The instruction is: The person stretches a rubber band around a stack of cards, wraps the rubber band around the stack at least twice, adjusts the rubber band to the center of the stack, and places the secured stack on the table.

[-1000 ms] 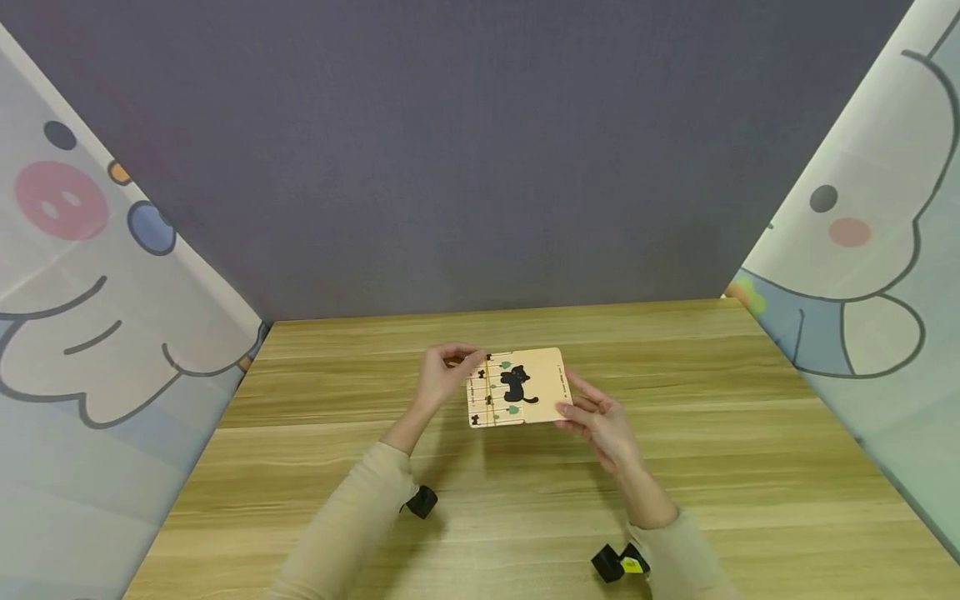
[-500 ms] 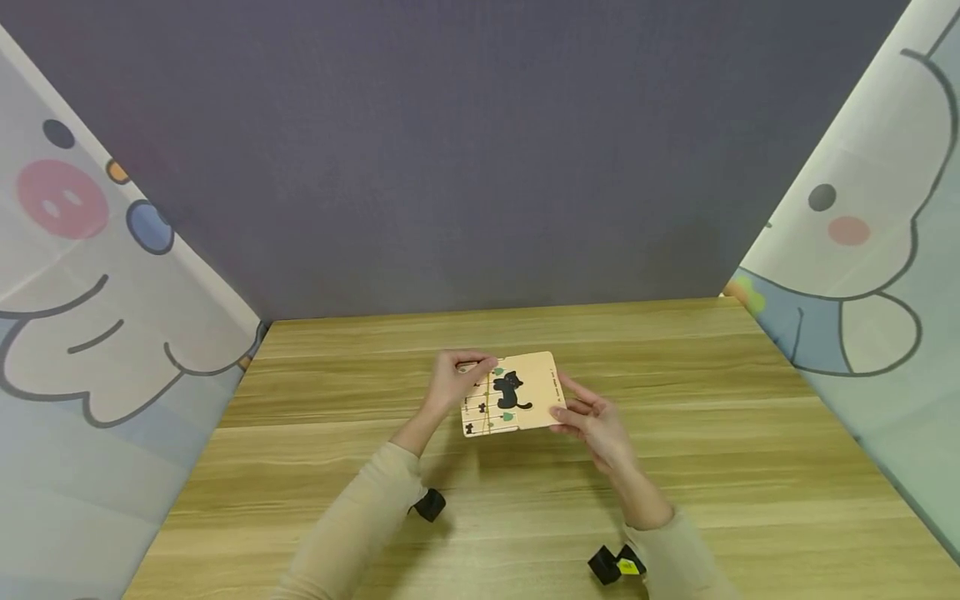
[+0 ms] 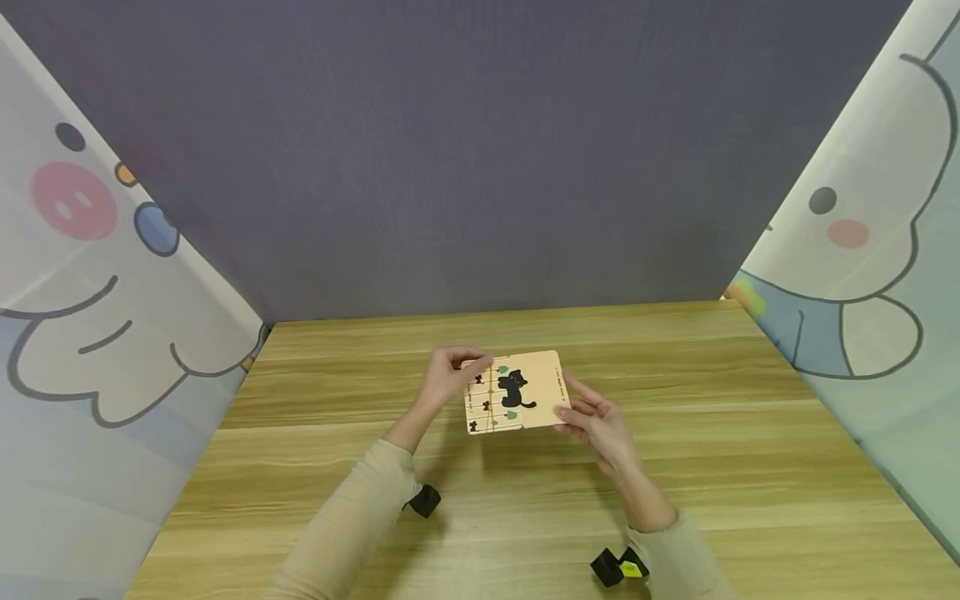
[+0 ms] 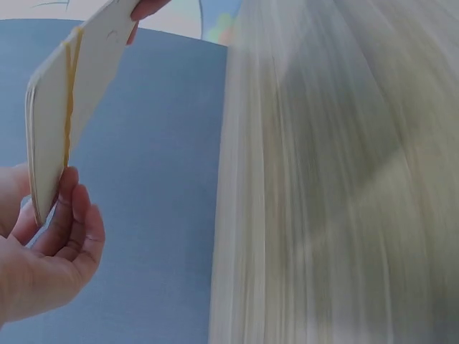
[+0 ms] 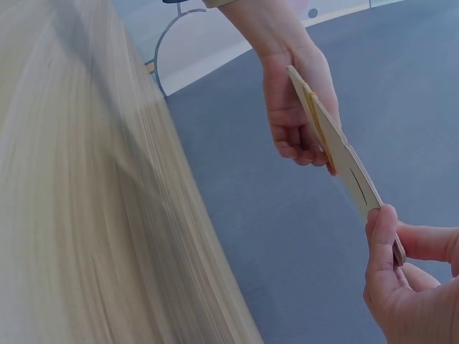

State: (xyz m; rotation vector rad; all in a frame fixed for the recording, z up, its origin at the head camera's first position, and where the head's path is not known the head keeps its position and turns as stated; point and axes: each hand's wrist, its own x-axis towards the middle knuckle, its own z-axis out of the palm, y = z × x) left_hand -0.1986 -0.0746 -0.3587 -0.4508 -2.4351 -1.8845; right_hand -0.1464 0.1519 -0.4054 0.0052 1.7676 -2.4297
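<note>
Left hand [image 3: 444, 382] pinches the board [image 3: 543, 383] at its 10 o'clock corner; right hand [image 3: 606, 429] pinches its 4 o'clock corner. Forearms [image 3: 352, 512] angle inward. Open space separates board from table [image 3: 750, 433]. Grey wall [image 3: 480, 167] stands at 12 o'clock, along the table's far edge.

one cream board [image 3: 549, 385] is counted, with one yellow band [image 3: 491, 396] around it. on this board, one large black cat [image 3: 514, 390] and three small black figures [image 3: 486, 406] can be seen. two hands are counted: the left hand [image 3: 446, 380] at the board's left end, the right hand [image 3: 606, 429] at its right end. two light sleeves [image 3: 356, 517] are seen nearer than the board, one table [image 3: 675, 358] below it, two printed panels [image 3: 862, 275] at its sides, one grey wall [image 3: 480, 167] behind it.
</note>
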